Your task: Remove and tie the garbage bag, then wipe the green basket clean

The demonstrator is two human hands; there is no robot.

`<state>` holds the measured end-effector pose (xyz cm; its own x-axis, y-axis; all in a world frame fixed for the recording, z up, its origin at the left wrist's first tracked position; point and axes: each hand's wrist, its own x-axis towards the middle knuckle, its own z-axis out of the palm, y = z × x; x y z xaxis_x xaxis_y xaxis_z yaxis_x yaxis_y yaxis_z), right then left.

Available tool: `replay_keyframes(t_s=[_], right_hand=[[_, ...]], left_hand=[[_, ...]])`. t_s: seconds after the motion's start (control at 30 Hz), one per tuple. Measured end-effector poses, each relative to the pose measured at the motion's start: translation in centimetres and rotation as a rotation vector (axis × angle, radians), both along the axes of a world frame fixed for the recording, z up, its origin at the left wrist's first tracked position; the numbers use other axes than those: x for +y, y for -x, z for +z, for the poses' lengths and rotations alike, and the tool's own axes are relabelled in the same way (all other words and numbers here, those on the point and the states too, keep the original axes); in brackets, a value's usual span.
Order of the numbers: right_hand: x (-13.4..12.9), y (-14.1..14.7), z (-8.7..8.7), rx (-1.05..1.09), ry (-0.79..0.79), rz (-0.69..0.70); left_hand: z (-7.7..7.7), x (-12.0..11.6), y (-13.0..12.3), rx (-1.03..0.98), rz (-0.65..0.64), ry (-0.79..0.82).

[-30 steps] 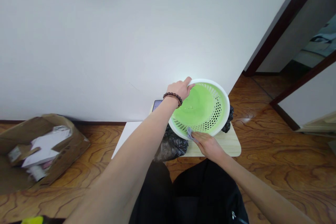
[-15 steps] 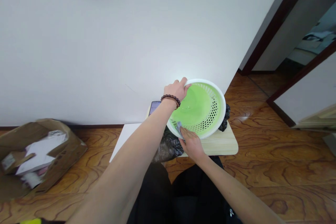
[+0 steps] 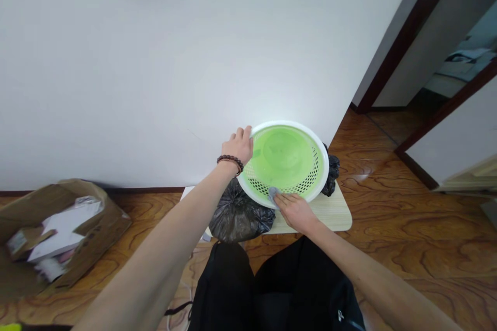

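A round drain basket (image 3: 325, 165), white-rimmed with a green inside and a band of holes, is tilted toward me over a small table. My left hand (image 3: 239, 146), with a beaded bracelet at the wrist, is closed on the rim at the basket's upper left. At the near edge, my right hand (image 3: 297, 212) pinches a small grey cloth (image 3: 273, 194) and presses it against the perforated side by the rim. Part of the cloth is hidden under the fingers. A black plastic bag (image 3: 238, 217) sits below the basket on the left.
The pale wooden tabletop (image 3: 337, 213) stands against a white wall (image 3: 186, 72). Another black bag (image 3: 332, 173) lies behind the basket at the right. An open cardboard box (image 3: 104, 232) with packaging is on the floor at left. A doorway frame (image 3: 411, 26) is at right.
The basket has shifted slightly left, and my left hand has moved left and down with its rim. My right hand and the cloth have slid a little right along the near side.
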<state>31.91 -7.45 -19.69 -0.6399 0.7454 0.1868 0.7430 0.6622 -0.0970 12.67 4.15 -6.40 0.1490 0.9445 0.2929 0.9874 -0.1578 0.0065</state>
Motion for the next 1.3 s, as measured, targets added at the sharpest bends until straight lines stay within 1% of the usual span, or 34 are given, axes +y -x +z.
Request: replay_keyframes(t_s=[0.07, 0.17, 0.23, 0.27, 0.37, 0.43, 0.53, 0.67, 0.73, 0.83, 0.97, 1.1, 1.3], right_hand=[[0.2, -0.6, 0.2, -0.033, 0.008, 0.027], [0.6, -2.1, 0.4, -0.047, 0.019, 0.064], [0.7, -3.3, 0.4, -0.044, 0.031, 0.09], [0.8, -3.9, 0.4, -0.039, 0.038, 0.096], [1.0, -5.4, 0.4, -0.011, 0.057, 0.088], [1.1, -5.9, 0.3, 0.008, 0.063, 0.079], [1.1, -6.1, 0.1, 0.02, 0.055, 0.074], [0.7, -6.0, 0.1, 0.018, 0.022, 0.058], [0.5, -6.1, 0.2, 0.013, 0.015, 0.062], [0.4, -6.1, 0.5, 0.017, 0.008, 0.066], [0.4, -5.7, 0.9, 0.042, 0.004, 0.067], [0.6, -5.2, 0.8, 0.065, -0.008, -0.006], [0.7, -4.9, 1.3, 0.061, 0.032, -0.138]], left_hand=[[0.7, 0.4, -1.3, 0.005, -0.059, -0.037], [2.6, 1.7, -4.5, 0.065, -0.18, -0.085], [3.8, 2.6, -6.4, 0.118, -0.277, -0.071], [4.3, 3.0, -7.1, 0.158, -0.327, -0.033], [5.2, 3.9, -8.2, 0.239, -0.432, 0.047], [5.3, 4.3, -8.3, 0.258, -0.459, 0.035], [5.3, 4.6, -8.2, 0.281, -0.469, 0.013], [5.5, 4.4, -7.9, 0.305, -0.456, 0.062], [5.6, 4.1, -7.5, 0.306, -0.451, 0.055], [5.6, 3.8, -6.8, 0.279, -0.412, 0.03], [5.2, 3.7, -6.0, 0.228, -0.361, 0.038], [4.8, 3.9, -5.9, 0.202, -0.316, 0.069], [4.7, 3.9, -7.2, 0.175, -0.306, 0.067]])
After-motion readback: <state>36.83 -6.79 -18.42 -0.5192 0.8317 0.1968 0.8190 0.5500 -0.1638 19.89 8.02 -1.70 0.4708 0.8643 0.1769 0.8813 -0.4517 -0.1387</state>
